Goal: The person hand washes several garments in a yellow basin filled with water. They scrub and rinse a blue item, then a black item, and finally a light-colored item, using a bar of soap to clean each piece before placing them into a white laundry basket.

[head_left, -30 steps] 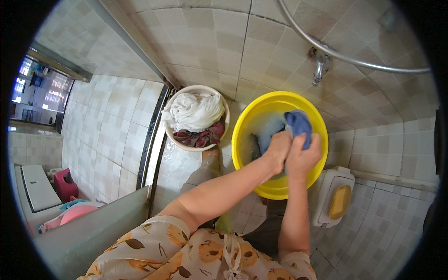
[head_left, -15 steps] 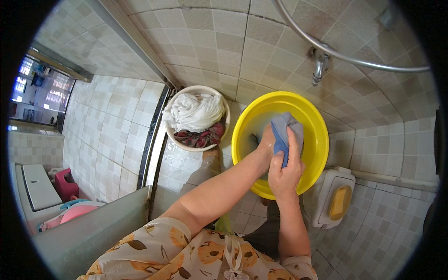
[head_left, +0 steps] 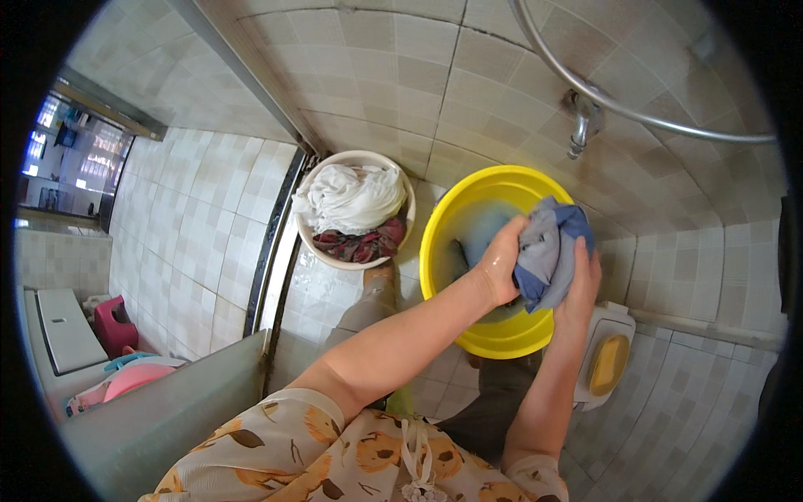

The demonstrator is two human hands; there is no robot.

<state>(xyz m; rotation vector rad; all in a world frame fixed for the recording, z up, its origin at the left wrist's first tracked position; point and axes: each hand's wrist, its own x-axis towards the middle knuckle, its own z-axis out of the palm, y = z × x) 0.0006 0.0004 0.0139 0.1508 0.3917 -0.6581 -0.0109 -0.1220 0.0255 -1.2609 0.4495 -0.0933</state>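
Observation:
A bunched grey and blue piece of wet cloth (head_left: 545, 255) is held over the right half of a yellow basin (head_left: 493, 345). My left hand (head_left: 502, 261) grips its left side, the thumb up along the fabric. Around its right edge curls my right hand (head_left: 580, 284), with some fingers hidden behind the cloth. Below, the basin holds cloudy water (head_left: 481, 226), where something dark lies partly sunk at the left.
A white tub (head_left: 410, 219) of white and dark red laundry stands left of the basin. On the wall above is a metal tap (head_left: 579, 138) with a curved hose. To the right sits a white box with a yellow bar (head_left: 610, 366). A glass panel (head_left: 180, 418) stands lower left.
The cloth has moved right and is more loosely bunched. My right hand has shifted from its front to its right side, and my hands are farther apart.

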